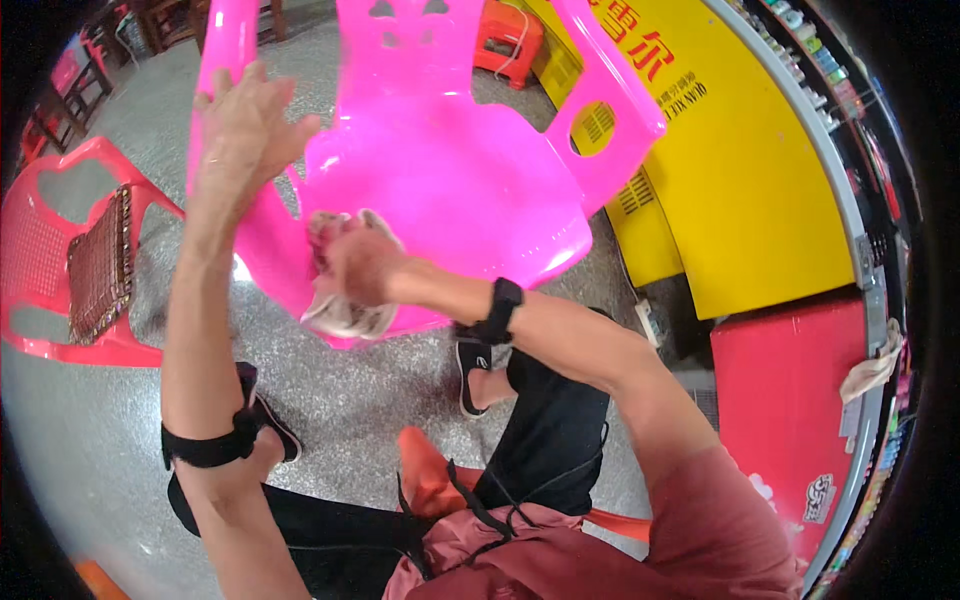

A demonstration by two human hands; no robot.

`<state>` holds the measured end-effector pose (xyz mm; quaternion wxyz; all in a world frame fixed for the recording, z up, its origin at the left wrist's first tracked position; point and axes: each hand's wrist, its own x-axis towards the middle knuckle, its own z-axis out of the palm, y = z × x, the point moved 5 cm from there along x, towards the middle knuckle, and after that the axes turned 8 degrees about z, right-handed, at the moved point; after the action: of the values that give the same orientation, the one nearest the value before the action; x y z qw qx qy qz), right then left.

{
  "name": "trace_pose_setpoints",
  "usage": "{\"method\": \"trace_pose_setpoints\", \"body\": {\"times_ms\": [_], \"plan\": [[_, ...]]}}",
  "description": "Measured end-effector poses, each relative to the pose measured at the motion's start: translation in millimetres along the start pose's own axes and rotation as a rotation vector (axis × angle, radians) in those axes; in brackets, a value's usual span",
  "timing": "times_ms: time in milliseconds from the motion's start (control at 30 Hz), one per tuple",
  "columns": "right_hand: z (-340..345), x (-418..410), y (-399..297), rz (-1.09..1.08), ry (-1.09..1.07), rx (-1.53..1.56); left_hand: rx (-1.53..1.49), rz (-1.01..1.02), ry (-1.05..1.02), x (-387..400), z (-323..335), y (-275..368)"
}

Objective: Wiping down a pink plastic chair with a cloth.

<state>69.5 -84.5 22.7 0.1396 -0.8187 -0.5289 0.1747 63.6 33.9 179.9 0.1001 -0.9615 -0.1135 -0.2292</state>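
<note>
A bright pink plastic armchair (442, 180) stands before me, its seat and backrest turned towards me. My left hand (251, 124) lies over the chair's left armrest, its fingers spread. Bunched in my right hand (364, 262) is a pale, stained cloth (349, 319), pressed against the front left corner of the seat, near the foot of that armrest. The right hand is slightly blurred, and its fingertips are hidden by the cloth and the back of the hand.
A red plastic chair with a brown woven seat pad (101, 266) stands at left. Yellow (757, 172) and red (787, 390) cabinets line the right side; a rag (874, 364) hangs there. Behind the pink chair is an orange stool (510, 34). A white power strip (647, 322) lies beside the yellow cabinet.
</note>
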Motion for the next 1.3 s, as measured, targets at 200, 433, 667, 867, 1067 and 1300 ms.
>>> {"method": "trace_pose_setpoints", "body": {"times_ms": [200, 433, 667, 867, 1067, 1300], "plan": [[0, -16, 23, 0.079, 0.026, -0.053, 0.001, 0.052, -0.013, -2, 8, -3], [-30, -56, 104, 0.184, -0.379, -0.208, -0.049, 0.053, 0.03, -12, 7, -16], [-72, -103, 199, 0.443, -0.588, -0.486, -0.136, 0.089, 0.188, -6, 6, -4], [-79, -104, 207, 0.318, -0.401, -0.625, -0.09, 0.006, 0.079, -3, 4, 2], [-43, -84, 189, 0.094, -0.142, 0.519, -0.011, -0.005, 0.055, 2, 0, 7], [-11, -32, 38, -0.455, 0.041, 0.3, 0.001, 0.015, 0.001, 3, 2, 0]]}}
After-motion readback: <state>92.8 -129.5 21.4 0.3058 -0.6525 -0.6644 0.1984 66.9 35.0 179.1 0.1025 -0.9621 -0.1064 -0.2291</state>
